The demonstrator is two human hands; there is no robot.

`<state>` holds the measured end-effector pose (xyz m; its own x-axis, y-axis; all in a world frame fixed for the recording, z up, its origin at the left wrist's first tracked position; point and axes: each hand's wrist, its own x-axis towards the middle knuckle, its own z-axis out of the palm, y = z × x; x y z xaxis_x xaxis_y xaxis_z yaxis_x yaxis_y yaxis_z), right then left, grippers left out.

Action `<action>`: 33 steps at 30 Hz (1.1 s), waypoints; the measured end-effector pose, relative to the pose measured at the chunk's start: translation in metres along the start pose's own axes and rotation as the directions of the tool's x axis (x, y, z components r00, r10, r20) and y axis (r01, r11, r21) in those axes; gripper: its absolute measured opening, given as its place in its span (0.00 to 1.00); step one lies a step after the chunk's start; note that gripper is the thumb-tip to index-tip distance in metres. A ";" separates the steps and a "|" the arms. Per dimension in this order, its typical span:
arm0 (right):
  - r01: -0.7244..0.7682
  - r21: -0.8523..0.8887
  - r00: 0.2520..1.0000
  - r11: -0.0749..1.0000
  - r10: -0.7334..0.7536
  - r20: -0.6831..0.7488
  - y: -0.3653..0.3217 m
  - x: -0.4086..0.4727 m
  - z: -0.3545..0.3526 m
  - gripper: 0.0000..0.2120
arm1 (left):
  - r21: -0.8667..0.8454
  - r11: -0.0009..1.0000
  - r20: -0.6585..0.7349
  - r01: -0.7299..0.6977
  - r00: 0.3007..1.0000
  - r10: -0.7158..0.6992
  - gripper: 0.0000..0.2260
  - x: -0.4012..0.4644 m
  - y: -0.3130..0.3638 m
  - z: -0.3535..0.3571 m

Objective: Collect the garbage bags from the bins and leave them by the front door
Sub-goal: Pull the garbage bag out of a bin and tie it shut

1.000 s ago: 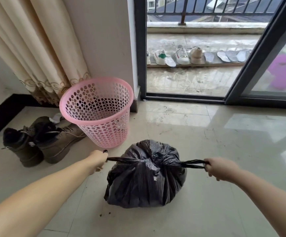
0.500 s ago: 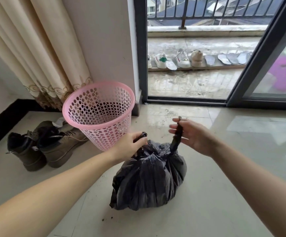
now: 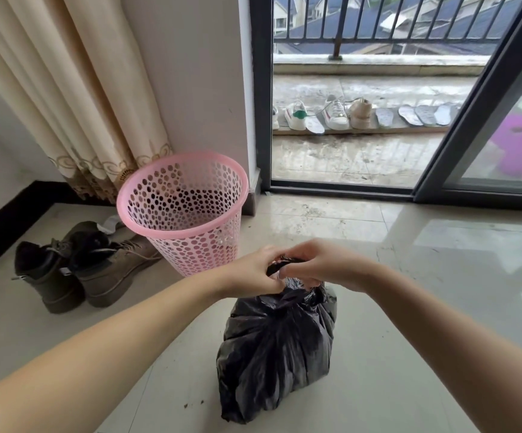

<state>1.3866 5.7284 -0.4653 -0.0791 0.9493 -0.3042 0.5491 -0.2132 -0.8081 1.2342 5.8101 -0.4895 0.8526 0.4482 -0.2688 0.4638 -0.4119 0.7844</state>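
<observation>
A full black garbage bag (image 3: 276, 348) stands on the tiled floor in front of me. Its twisted top ends are gathered above it, between my two hands. My left hand (image 3: 258, 271) grips one end from the left and my right hand (image 3: 319, 265) grips the other from the right; the fingers of both meet over the bag's neck. The knot itself is hidden by my fingers. A pink perforated plastic bin (image 3: 184, 210) stands just behind and left of the bag, with no liner in it.
Brown boots (image 3: 75, 267) lie on the floor left of the bin. A beige curtain (image 3: 66, 89) hangs behind. A sliding glass door (image 3: 356, 189) opens onto a balcony where shoes and insoles (image 3: 347, 115) are lined up. Dirt crumbs dot the tiles by the bag.
One second ago my hands pulled the bag's two ends wide apart sideways. They then lifted the ends and have now come together over the bag's top.
</observation>
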 end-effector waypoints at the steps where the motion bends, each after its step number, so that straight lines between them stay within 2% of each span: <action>1: 0.017 -0.029 1.000 0.999 -0.017 0.013 -0.003 -0.001 -0.001 0.10 | -0.057 0.998 0.003 -0.020 1.000 0.021 0.20 0.002 -0.001 0.004; 3: 0.050 -0.077 0.998 0.996 -0.052 -0.028 -0.005 -0.001 -0.006 0.12 | -0.274 0.961 -0.001 -0.025 1.000 0.026 0.11 0.006 -0.003 0.007; 5: 0.062 -0.114 0.989 0.992 -0.076 -0.125 0.002 0.000 -0.013 0.12 | -0.442 0.896 -0.080 -0.032 0.997 -0.004 0.06 0.009 -0.007 0.000; 7: 0.043 -0.213 0.972 0.976 -0.090 -0.217 0.018 0.000 -0.016 0.13 | -0.563 0.826 -0.105 -0.028 0.994 -0.038 0.07 0.010 -0.012 -0.006; 9: 0.009 -0.256 0.965 0.967 -0.075 -0.251 0.040 -0.001 -0.011 0.13 | -0.608 0.794 -0.026 -0.003 1.000 -0.016 0.11 0.009 -0.015 -0.003; 11: -0.018 -0.304 0.971 0.953 -0.056 -0.231 0.063 0.000 -0.002 0.14 | -0.521 0.853 0.038 0.041 0.999 -0.025 0.15 0.012 -0.017 0.009; 14: -0.032 -0.409 0.978 0.912 -0.056 -0.200 0.084 0.003 0.010 0.15 | -0.099 0.995 -0.040 0.021 0.999 -0.025 0.18 0.021 -0.028 0.025; 15: -0.026 -0.438 0.980 0.899 -0.064 -0.189 0.089 0.004 0.013 0.15 | 0.041 0.999 -0.060 -0.003 0.998 0.005 0.18 0.025 -0.034 0.029; 17: -0.005 -0.492 0.985 0.871 -0.081 -0.152 0.097 0.009 0.017 0.10 | 0.191 0.981 -0.064 -0.032 0.997 0.044 0.18 0.031 -0.045 0.035; 19: 0.004 -0.551 0.988 0.835 -0.087 -0.126 0.106 0.015 0.024 0.06 | 0.254 0.966 -0.049 -0.042 0.997 0.056 0.17 0.036 -0.058 0.040; 21: 0.028 -0.607 0.988 0.794 -0.112 -0.102 0.116 0.018 0.034 0.09 | 0.312 0.949 -0.025 -0.052 0.998 0.063 0.15 0.038 -0.070 0.043; 24: 0.090 -0.699 0.982 0.709 -0.178 -0.055 0.112 0.011 0.039 0.09 | 0.424 0.905 0.077 -0.039 0.997 0.007 0.14 0.033 -0.068 0.037; 27: 0.114 -0.756 0.984 0.644 -0.175 0.000 0.079 -0.009 0.020 0.10 | 0.432 0.902 0.126 -0.021 0.991 -0.038 0.13 0.022 -0.032 0.013; 33: 0.081 -0.740 0.993 0.668 -0.118 0.003 -0.021 -0.056 -0.048 0.12 | 0.349 0.936 0.114 0.044 0.990 -0.089 0.14 -0.020 0.076 -0.045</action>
<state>1.4192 5.6910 -0.4068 -0.1456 0.9672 -0.2082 0.9758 0.1057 -0.1914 1.2417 5.8050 -0.3992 0.8301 0.3894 -0.3992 0.5553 -0.6429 0.5276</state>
